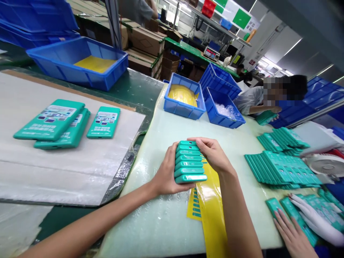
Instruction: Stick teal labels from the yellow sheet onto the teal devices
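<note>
A stack of several teal cases [189, 163] is held over the pale green mat. My left hand [168, 172] wraps round its left side and underside. At the top right of the stack, my right hand [211, 150] grips the upper cases with thumb and fingers. Beneath the hands lie a yellow strip [212, 211] and a yellow sheet with small teal pieces [194, 206]. To the left, a single teal case [104, 122] lies beside a small pile of teal cases [53, 120] on a white-covered board [67, 168].
Blue bins [185, 113] stand beyond the mat, one holding yellow material, another clear plastic [225, 111]. A larger blue bin [77, 77] is at the back left. Rows of teal cases [282, 168] fill the right side. A person sits behind them; another person's hands are at lower right.
</note>
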A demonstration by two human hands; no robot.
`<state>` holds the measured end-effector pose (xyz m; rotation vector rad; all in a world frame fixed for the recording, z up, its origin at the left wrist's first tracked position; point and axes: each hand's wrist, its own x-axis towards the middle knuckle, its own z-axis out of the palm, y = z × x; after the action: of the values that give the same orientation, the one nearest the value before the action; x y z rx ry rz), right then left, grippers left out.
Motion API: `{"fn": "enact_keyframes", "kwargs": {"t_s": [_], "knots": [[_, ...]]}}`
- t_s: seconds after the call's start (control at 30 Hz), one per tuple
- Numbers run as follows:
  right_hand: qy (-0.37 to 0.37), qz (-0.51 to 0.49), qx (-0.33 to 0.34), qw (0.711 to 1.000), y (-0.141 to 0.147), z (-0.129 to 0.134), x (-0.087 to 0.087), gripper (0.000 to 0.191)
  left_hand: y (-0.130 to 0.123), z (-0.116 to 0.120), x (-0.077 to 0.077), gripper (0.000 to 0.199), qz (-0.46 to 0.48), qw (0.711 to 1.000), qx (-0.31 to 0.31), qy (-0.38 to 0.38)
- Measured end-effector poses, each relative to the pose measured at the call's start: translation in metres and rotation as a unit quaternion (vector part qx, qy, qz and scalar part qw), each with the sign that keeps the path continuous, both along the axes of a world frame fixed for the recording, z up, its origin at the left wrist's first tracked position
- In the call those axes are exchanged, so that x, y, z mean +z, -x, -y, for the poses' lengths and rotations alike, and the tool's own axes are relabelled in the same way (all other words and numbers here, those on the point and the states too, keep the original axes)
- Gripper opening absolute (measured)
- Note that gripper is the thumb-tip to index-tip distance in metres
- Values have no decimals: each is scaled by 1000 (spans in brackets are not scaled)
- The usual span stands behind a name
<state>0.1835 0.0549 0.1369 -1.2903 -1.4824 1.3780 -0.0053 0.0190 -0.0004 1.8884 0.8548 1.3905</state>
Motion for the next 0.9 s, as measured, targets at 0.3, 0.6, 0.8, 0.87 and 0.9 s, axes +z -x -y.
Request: {"fn": "enact_keyframes", "kwargs": {"t_s": [0.3, 0.6, 0.8, 0.87, 0.9], "knots": [[-147, 269, -216, 927, -58, -20, -35, 27, 11, 1, 8, 147, -35, 999, -15, -23], [-96, 339, -109, 929, -89, 26, -87, 6, 11, 2, 7, 149, -32, 999, -16, -22], [-91, 329, -77, 937, -94, 18, -98, 13, 12, 1, 7, 149, -46, 999, -13, -23], [-80, 322, -79, 940, -94, 16, -100, 10, 12, 1, 8, 148, -44, 999, -14, -26], [-72, 316, -80, 943, -94, 16, -100, 7, 12, 1, 8, 148, -45, 999, -14, -26]]}}
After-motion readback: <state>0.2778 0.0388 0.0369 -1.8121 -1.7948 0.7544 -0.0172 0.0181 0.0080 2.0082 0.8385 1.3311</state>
